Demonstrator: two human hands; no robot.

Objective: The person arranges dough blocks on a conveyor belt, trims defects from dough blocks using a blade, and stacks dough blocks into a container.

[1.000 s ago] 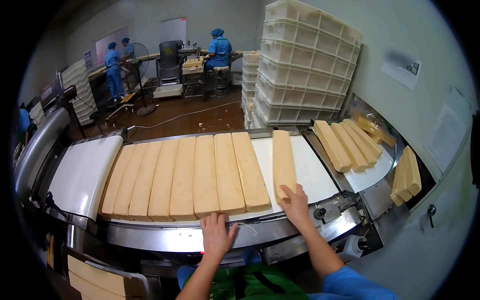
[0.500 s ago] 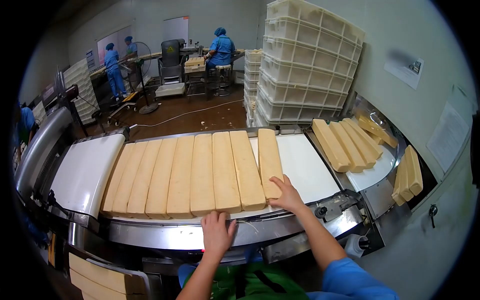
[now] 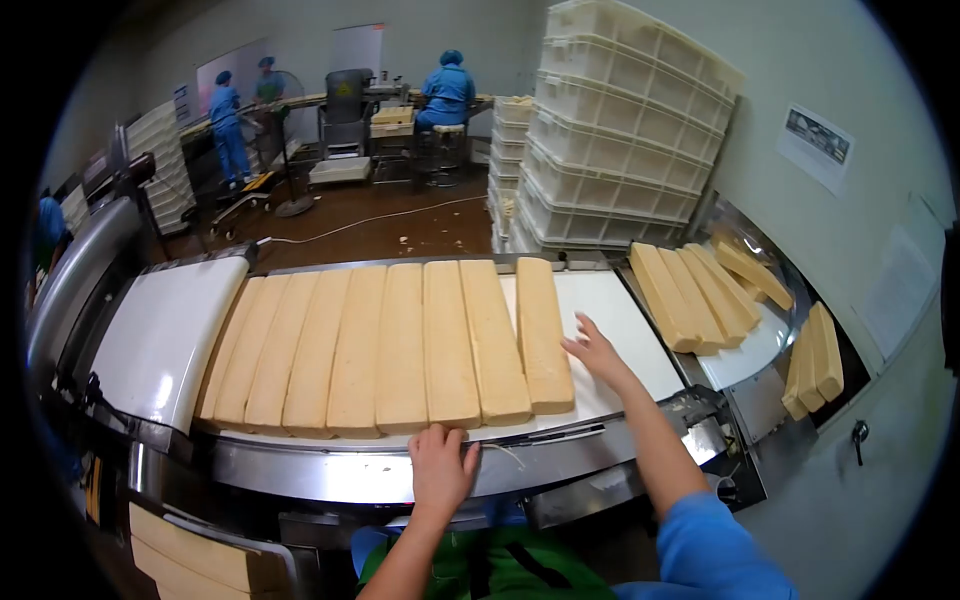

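Note:
Long pale yellow loaf-like blocks (image 3: 403, 350) lie side by side across a white conveyor belt (image 3: 625, 335). Their exact kind is not plain. At the right end of the row is one block (image 3: 545, 340) with a gap at its far end. My right hand (image 3: 598, 355) is open just right of that block, fingers spread, thumb close to its side. My left hand (image 3: 441, 468) rests at the belt's front metal edge (image 3: 340, 475), below the near ends of the blocks. Its fingers are bent over the edge and its thumb stands apart; I see nothing held in it.
More blocks (image 3: 690, 300) lie on the curved belt section at right, with several (image 3: 815, 360) against the wall side. White crates (image 3: 620, 140) are stacked behind the belt. Blocks (image 3: 190, 555) sit at lower left. Co-workers in blue (image 3: 447, 92) are at the back.
My right hand has let go of the rightmost block's near end and moved up and right, fingers opening. The left hand has stayed at the edge. The row has shifted slightly left.

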